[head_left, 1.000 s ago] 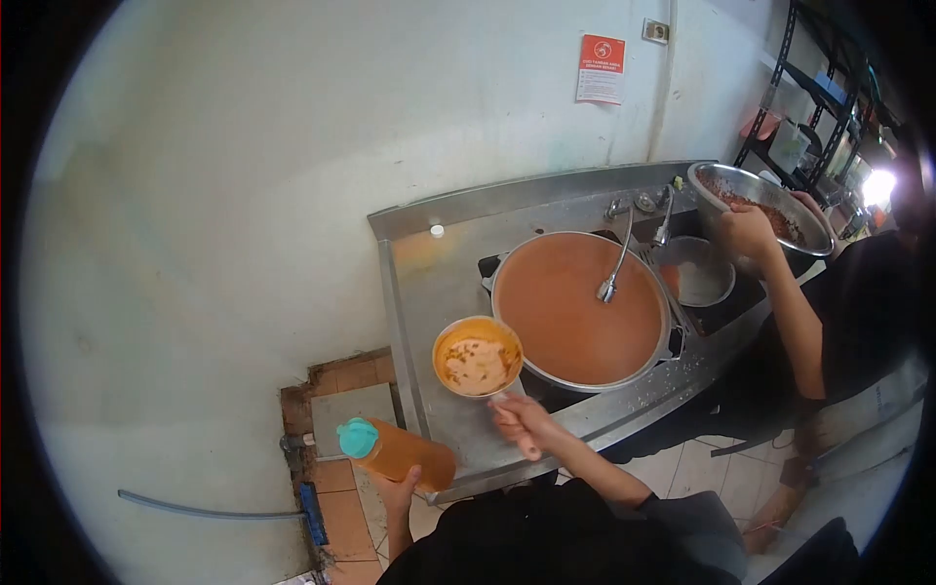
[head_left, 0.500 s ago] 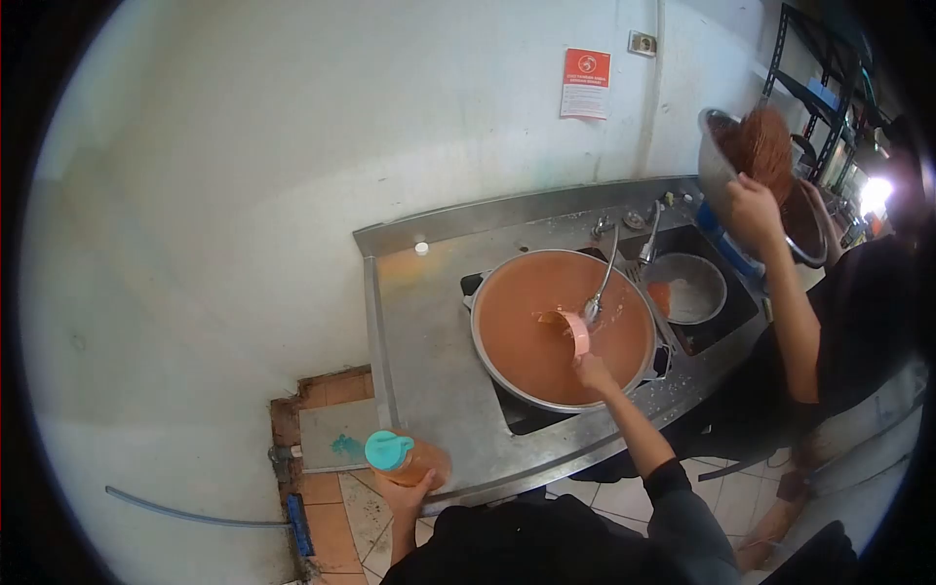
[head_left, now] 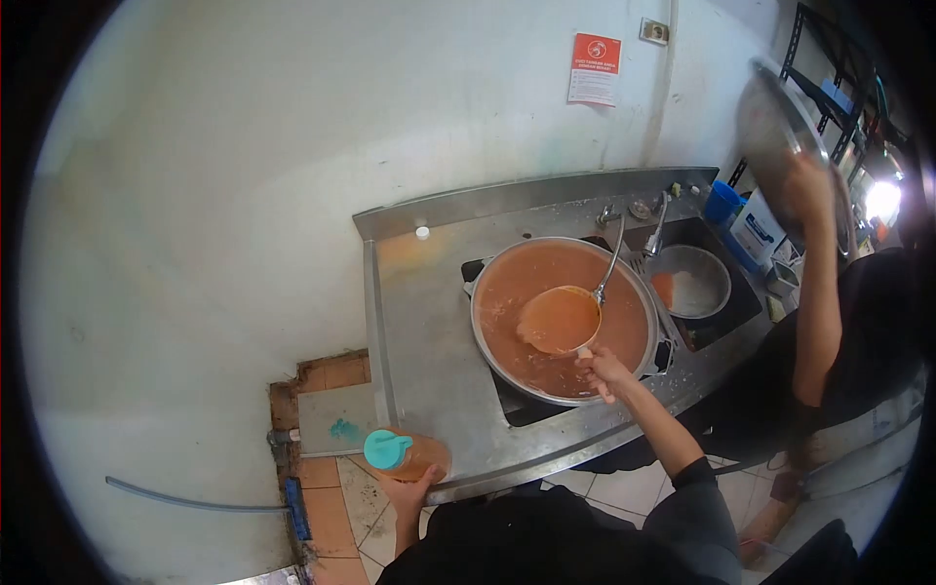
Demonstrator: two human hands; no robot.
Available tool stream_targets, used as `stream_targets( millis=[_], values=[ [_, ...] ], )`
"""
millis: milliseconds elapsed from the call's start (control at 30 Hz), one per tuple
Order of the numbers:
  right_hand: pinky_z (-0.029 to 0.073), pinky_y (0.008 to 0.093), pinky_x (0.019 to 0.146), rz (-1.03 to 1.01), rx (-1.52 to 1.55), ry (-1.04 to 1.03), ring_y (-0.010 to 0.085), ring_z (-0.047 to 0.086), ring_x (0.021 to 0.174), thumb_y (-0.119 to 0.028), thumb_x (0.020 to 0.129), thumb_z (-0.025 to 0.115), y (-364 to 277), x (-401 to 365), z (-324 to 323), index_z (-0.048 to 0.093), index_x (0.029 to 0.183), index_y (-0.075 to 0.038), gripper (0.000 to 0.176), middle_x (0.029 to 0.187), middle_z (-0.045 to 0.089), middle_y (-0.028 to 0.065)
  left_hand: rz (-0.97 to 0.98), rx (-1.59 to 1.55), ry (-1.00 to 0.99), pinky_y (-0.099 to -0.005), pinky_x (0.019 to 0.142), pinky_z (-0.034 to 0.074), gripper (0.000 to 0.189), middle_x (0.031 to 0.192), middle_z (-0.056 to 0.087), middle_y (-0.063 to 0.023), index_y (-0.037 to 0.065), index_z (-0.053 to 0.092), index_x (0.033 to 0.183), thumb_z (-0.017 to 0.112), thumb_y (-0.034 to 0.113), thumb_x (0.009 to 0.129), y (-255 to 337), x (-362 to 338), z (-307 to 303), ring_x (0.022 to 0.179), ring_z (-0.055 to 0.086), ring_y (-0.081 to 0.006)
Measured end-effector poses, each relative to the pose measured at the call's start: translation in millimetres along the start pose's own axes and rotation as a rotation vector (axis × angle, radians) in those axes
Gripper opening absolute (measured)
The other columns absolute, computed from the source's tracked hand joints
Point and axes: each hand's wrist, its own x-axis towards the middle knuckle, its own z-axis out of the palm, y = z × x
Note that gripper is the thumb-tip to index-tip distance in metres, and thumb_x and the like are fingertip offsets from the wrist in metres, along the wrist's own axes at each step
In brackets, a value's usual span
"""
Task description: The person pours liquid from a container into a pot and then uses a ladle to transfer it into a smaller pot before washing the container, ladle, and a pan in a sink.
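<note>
My left hand (head_left: pixel 409 487) is wrapped round a clear plastic jug (head_left: pixel 426 454) with a teal lid, at the front left corner of the metal counter. The jug has orange-brown contents. In my right hand (head_left: pixel 607 370) is the handle of a pink dipper (head_left: pixel 585 352), which lies level in a wide metal pot (head_left: pixel 475 317), filled with orange liquid. Murky orange-brown liquid surrounds the dipper in the pot. A faucet with a flexible metal spout (head_left: pixel 610 263) reaches over the pot, its end right at the dipper's rim.
On the right, another person's hand (head_left: pixel 811 190) holds up a large metal basin (head_left: pixel 775 146). A smaller metal bowl (head_left: pixel 723 292) sits in the sink under a second faucet (head_left: pixel 656 239). A white container (head_left: pixel 757 232) stands behind it. A white cap (head_left: pixel 422 233) lies at the back left.
The dipper has gone from tilted to level and now holds liquid. The other person's basin has turned and moved right, its brown contents out of sight. My left hand stays on the jug.
</note>
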Motion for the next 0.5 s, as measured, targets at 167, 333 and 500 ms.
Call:
stream_targets(
  millis=[167,333,500],
  values=[
    [0.044,0.0444,0.054,-0.518,-0.766,0.432,0.0361,0.06,0.062,-0.008,0.079,0.051,20,22,-28,0.043,0.109,0.0,0.031,0.072,0.059,0.0225,-0.063,0.114,-0.05,-0.0351,0.082,0.046,0.083,0.108,0.048,-0.0124,0.001,0.033,0.119,0.084,0.018,0.056,-30,-3,-10,0.097,0.053,-0.0236],
    [0.041,0.0552,0.064,-0.626,-0.94,0.515,0.0469,0.057,0.074,-0.002,0.079,0.048,-32,-16,-27,0.036,0.116,0.0,0.039,0.074,0.057,0.0309,-0.111,0.162,-0.097,-0.0345,0.082,0.044,0.087,0.109,0.047,-0.0118,0.001,0.034,0.119,0.086,0.021,0.052,-4,-3,-2,0.098,0.051,-0.0242],
    [0.047,0.0497,0.064,-0.55,-1.241,0.619,0.0434,0.059,0.074,0.002,0.075,0.05,-38,-32,-16,0.033,0.122,0.0,0.051,0.084,0.057,0.0288,0.069,0.305,-0.034,-0.0386,0.09,0.038,0.088,0.114,0.044,-0.0156,0.0,0.041,0.117,0.087,0.028,0.048,-2,4,2,0.106,0.045,-0.0257]
  ],
)
